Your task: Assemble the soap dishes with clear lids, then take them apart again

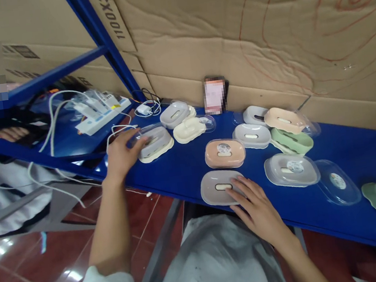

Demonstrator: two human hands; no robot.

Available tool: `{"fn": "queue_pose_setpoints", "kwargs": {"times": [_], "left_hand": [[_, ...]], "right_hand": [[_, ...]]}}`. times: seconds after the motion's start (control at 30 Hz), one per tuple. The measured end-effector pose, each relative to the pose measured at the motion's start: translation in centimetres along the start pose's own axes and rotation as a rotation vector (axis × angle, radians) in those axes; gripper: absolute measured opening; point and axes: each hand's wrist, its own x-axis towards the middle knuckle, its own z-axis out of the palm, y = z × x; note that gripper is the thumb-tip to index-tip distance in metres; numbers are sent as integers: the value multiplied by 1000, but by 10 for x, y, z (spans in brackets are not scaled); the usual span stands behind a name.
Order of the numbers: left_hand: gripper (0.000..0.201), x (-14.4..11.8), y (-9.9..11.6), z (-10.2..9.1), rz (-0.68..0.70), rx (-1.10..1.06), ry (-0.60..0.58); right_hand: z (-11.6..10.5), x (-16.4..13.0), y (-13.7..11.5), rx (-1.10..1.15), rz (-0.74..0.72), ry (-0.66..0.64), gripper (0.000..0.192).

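Note:
At the left of the bench, my left hand point(121, 153) grips the near-left side of a lidded grey soap dish point(159, 146), thumb on top. A cream piece shows beneath that dish; my other left fingertips are hard to see. My right hand point(259, 207) lies with fingers spread on the right side of another grey soap dish point(212, 188), which has a cream bar in its middle slot. Just behind it sits a peach soap dish point(210, 154) under a clear lid with a round sticker.
More soap dishes stand around: a cream dish point(188, 131), a green dish point(303, 145), a lidded grey dish point(274, 174). A loose clear lid point(340, 193) lies at right. A phone point(216, 95) leans on the cardboard. Beyond the blue frame are a power strip point(98, 117) and a person's hand point(12, 133).

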Motion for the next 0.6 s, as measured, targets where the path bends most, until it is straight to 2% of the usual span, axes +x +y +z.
{"fn": "queue_pose_setpoints", "kwargs": {"times": [0.1,0.17,0.2,0.27,0.37,0.5,0.6], "left_hand": [[47,-28,26,-1,147,-40,188],[45,-59,52,1,248,-85,253],[45,-77,67,3,304,-122,229],[49,-112,96,12,473,-210,37],[49,-148,126,31,634,-331,-141],[50,-160,132,51,674,-349,-219],[56,-159,124,58,692,-333,-234]], "right_hand": [[-1,-1,0,35,33,-9,60],[-1,-4,0,76,85,53,77],[-1,-6,0,96,114,104,85],[-3,-9,2,121,150,205,95],[-8,-10,6,114,138,216,97],[-14,-6,12,87,90,51,86],[-16,-4,12,80,69,14,81]]}}
